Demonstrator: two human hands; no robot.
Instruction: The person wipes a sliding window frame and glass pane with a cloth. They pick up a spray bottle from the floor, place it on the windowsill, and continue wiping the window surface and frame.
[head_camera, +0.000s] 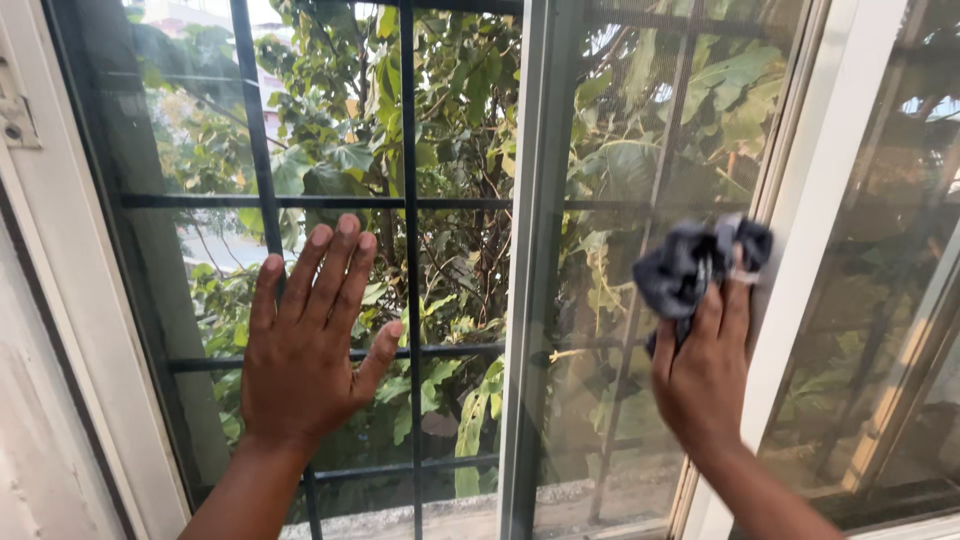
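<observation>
The left hand (300, 350) lies flat and fully open against the left window pane (200, 130), fingers spread and pointing up, palm pressed to the glass and holding nothing. It sits over the lower half of that pane, between the white window frame (70, 300) at the left edge and the middle post (530, 250).

The right hand (705, 370) is closed around a dark grey cloth (690, 265), which is bunched up and sticks out above the fingertips. The cloth is pressed to the right pane (620, 150), close to that pane's right edge, just beside the white side frame (800, 250). The two hands are well apart, with the middle post between them, and the cloth is at about the height of the left hand's fingertips.

Behind the glass stand dark metal bars (408, 150) and green leaves (460, 90).
</observation>
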